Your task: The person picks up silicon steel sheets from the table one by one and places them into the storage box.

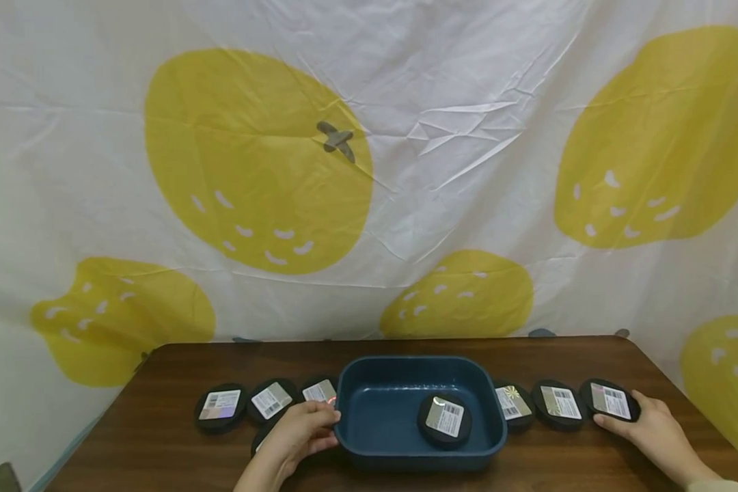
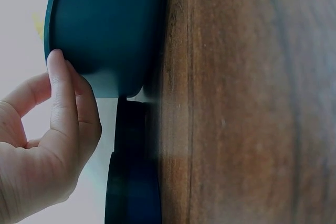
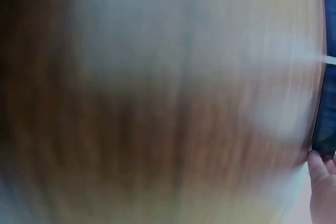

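Observation:
A dark blue rectangular basin (image 1: pixel 421 461) stands in the middle of the table, with one round black container (image 1: pixel 445 422) lying in it, its silver barcode label facing up. My left hand (image 1: pixel 304 434) pinches the basin's left rim; the left wrist view shows its fingers (image 2: pixel 62 93) against the outer wall. At the far right, my right hand (image 1: pixel 648 427) grips the edge of a labelled round black container (image 1: pixel 610 401), thumb at the front and fingers on the right side. Only part of that hand (image 3: pixel 323 182) shows in the right wrist view.
Two more such containers, one in the middle (image 1: pixel 559 405) and one partly behind the basin (image 1: pixel 514 406), lie on the right. Several lie on the left, including an outer one (image 1: pixel 220 408) and one partly covered by my left hand. A lemon-print cloth (image 1: pixel 455 171) hangs behind the brown table (image 1: pixel 160 437).

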The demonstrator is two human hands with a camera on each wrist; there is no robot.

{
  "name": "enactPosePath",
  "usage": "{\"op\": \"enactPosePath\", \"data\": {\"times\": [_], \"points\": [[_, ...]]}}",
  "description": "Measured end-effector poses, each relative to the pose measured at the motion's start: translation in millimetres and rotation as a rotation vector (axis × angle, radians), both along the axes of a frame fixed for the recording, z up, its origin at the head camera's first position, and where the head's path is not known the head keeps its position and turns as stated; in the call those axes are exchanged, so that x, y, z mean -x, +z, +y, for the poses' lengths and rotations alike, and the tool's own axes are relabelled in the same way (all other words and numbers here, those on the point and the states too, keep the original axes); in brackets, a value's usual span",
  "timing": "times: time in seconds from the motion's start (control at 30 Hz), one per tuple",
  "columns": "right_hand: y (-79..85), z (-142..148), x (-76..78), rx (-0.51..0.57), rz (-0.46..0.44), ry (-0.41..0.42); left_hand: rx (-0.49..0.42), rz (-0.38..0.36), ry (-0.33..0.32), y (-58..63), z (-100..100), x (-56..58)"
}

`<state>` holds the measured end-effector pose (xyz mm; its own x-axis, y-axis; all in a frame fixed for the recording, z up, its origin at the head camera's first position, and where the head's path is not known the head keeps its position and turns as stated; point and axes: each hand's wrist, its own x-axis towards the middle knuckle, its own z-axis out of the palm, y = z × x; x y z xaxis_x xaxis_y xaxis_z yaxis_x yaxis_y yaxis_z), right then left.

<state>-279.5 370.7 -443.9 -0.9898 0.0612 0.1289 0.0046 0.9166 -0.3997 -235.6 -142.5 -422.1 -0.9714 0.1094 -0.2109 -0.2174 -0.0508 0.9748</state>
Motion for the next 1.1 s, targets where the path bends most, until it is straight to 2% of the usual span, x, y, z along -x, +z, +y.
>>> {"op": "enactPosePath", "data": {"times": [0.27,0.73,1.1], "points": [[2.9,-0.1,1.3,-0.030,0.010,0.025,-0.005,0.001,-0.005,0.7,0.2,0.8],[1.5,4.8,-1.8,-0.027,0.025,0.004,-0.011,-0.003,-0.006,-1.7,1.3,0.7],[6.9,4.7,-1.3,-0.017,-0.042,-0.005,-0.004,-0.005,0.003,-2.9,-0.4,2.4]]}}
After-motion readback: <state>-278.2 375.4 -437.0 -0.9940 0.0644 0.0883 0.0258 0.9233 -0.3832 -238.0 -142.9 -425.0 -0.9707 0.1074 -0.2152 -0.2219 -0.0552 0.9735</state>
